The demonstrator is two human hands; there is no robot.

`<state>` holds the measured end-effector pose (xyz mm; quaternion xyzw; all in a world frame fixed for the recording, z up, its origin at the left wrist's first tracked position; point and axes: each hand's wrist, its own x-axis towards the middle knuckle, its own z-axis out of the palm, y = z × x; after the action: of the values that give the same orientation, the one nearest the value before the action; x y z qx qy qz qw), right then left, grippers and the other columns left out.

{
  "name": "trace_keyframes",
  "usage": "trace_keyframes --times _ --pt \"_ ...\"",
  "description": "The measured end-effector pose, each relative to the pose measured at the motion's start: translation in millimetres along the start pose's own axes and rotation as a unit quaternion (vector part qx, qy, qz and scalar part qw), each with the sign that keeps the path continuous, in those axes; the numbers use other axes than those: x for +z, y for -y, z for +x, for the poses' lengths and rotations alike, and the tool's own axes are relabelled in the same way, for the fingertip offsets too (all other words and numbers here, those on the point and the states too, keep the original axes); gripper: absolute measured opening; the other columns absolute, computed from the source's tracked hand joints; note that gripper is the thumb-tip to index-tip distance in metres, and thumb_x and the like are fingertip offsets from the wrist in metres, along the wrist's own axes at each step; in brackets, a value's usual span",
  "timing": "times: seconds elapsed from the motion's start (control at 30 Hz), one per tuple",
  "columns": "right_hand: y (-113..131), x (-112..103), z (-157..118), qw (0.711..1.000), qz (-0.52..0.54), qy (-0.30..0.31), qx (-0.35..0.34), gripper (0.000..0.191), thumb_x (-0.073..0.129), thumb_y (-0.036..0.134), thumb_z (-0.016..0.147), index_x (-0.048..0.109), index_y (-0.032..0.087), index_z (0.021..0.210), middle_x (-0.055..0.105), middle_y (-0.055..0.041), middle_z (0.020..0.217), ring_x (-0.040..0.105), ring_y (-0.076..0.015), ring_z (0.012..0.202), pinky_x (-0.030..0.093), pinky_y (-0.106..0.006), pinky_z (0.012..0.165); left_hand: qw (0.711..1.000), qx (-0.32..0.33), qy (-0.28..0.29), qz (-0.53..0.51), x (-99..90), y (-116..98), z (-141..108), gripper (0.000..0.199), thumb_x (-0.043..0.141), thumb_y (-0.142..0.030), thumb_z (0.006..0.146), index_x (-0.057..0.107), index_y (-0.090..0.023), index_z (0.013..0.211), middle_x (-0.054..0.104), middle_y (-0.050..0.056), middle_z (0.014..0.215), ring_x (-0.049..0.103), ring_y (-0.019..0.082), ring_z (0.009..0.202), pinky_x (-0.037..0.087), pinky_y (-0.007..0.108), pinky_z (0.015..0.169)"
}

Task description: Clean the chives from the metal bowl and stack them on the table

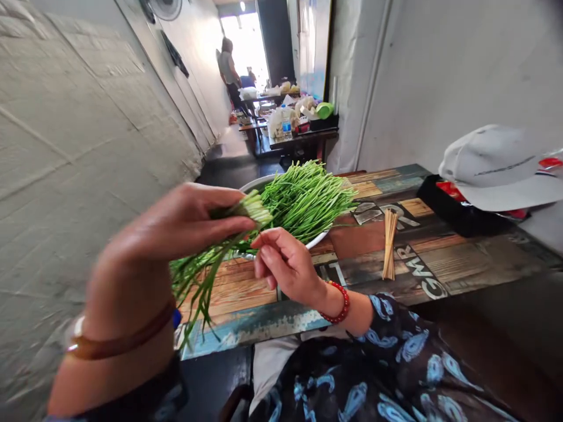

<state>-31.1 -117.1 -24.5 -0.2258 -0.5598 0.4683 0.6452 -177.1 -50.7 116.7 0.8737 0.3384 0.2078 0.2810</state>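
Note:
My left hand is closed around a bunch of garlic chives. Their pale cut ends point right, and the leafy tips hang down over the table's near edge. Just right of those ends, my right hand has its thumb and fingers pinched together; anything between them is too small to make out. Behind both hands, a big heap of green chives fills a metal basin. Thin wooden skewers lie in a small bundle on the table to the right.
The wood-patterned table carries a black box with a white cap on it at right. A wall stands close on the left. Farther back are tables with bags, a water bottle and a standing person.

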Motion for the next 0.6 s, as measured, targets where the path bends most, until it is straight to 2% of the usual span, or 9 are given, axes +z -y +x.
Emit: trace_keyframes --times 0.03,0.07,0.13,0.23,0.33,0.4,0.47,0.53,0.6 --pt "-7 -11 -6 1.0 -0.004 -0.012 0.025 0.028 0.049 0.047 0.101 0.055 0.02 0.102 0.057 0.0062 0.064 0.045 -0.0046 0.039 0.035 -0.017 0.039 0.998 -0.002 0.063 -0.011 13.8 8 12 0.029 0.072 -0.04 0.077 0.065 -0.015 0.065 0.052 -0.005 0.057 0.044 0.007 0.054 0.037 0.017 0.049" --pt "-13 -23 -11 0.998 -0.01 -0.026 0.054 0.029 0.048 0.048 0.101 0.055 0.02 0.101 0.056 0.0068 0.063 0.045 -0.0047 0.038 0.034 -0.017 0.038 0.994 -0.004 0.103 -0.026 29.4 17 25 0.029 0.069 -0.041 0.079 0.063 -0.015 0.066 0.053 -0.004 0.059 0.044 0.007 0.056 0.038 0.017 0.051" --pt "-24 -51 -23 0.993 -0.032 -0.058 0.1 0.031 0.046 0.049 0.101 0.055 0.019 0.1 0.056 0.0074 0.06 0.045 -0.005 0.037 0.032 -0.016 0.037 0.988 -0.012 0.147 -0.047 63.3 35 51 0.031 0.065 -0.044 0.082 0.061 -0.016 0.069 0.054 -0.004 0.062 0.044 0.008 0.057 0.038 0.019 0.053" --pt "-31 -92 -38 0.982 -0.078 -0.113 0.131 0.033 0.046 0.049 0.101 0.057 0.018 0.097 0.056 0.0072 0.058 0.046 -0.0055 0.038 0.034 -0.016 0.038 0.985 -0.01 0.161 -0.066 111.6 52 83 0.033 0.063 -0.046 0.082 0.059 -0.015 0.07 0.053 -0.004 0.064 0.044 0.009 0.061 0.037 0.021 0.055" --pt "-34 -126 -50 0.971 -0.129 -0.136 0.149 0.033 0.048 0.047 0.099 0.059 0.018 0.088 0.056 0.0062 0.055 0.047 -0.0067 0.039 0.035 -0.017 0.04 0.985 -0.01 0.164 -0.047 146.9 53 99 0.032 0.063 -0.043 0.083 0.06 -0.014 0.07 0.053 -0.004 0.063 0.043 0.01 0.062 0.036 0.022 0.058" --pt "-36 -143 -56 0.967 -0.167 -0.122 0.146 0.031 0.051 0.043 0.098 0.061 0.017 0.082 0.056 0.005 0.053 0.048 -0.0073 0.04 0.036 -0.018 0.041 0.985 -0.025 0.169 -0.03 161.4 50 101 0.03 0.064 -0.042 0.083 0.065 -0.013 0.074 0.057 -0.004 0.065 0.046 0.01 0.064 0.037 0.022 0.061" --pt "-39 -156 -63 0.965 -0.2 -0.106 0.132 0.03 0.052 0.039 0.096 0.063 0.018 0.078 0.054 0.0047 0.05 0.047 -0.008 0.041 0.037 -0.019 0.044 0.987 -0.048 0.149 -0.023 168.4 46 98 0.028 0.067 -0.041 0.082 0.071 -0.013 0.084 0.067 -0.001 0.073 0.054 0.012 0.07 0.042 0.023 0.066" --pt "-39 -162 -69 0.962 -0.219 -0.109 0.119 0.029 0.051 0.034 0.096 0.064 0.018 0.076 0.052 0.0051 0.047 0.047 -0.0087 0.041 0.038 -0.02 0.045 0.99 -0.064 0.119 -0.029 168.6 43 94 0.029 0.069 -0.039 0.082 0.074 -0.015 0.097 0.075 0.002 0.089 0.062 0.016 0.081 0.047 0.026 0.075" --pt "-36 -166 -74 0.959 -0.235 -0.121 0.102 0.026 0.051 0.03 0.094 0.066 0.018 0.076 0.052 0.0052 0.046 0.047 -0.0092 0.04 0.038 -0.021 0.045 0.994 -0.069 0.077 -0.033 164.4 40 93 0.027 0.067 -0.037 0.085 0.075 -0.016 0.1 0.077 0.005 0.096 0.066 0.018 0.088 0.049 0.027 0.08"
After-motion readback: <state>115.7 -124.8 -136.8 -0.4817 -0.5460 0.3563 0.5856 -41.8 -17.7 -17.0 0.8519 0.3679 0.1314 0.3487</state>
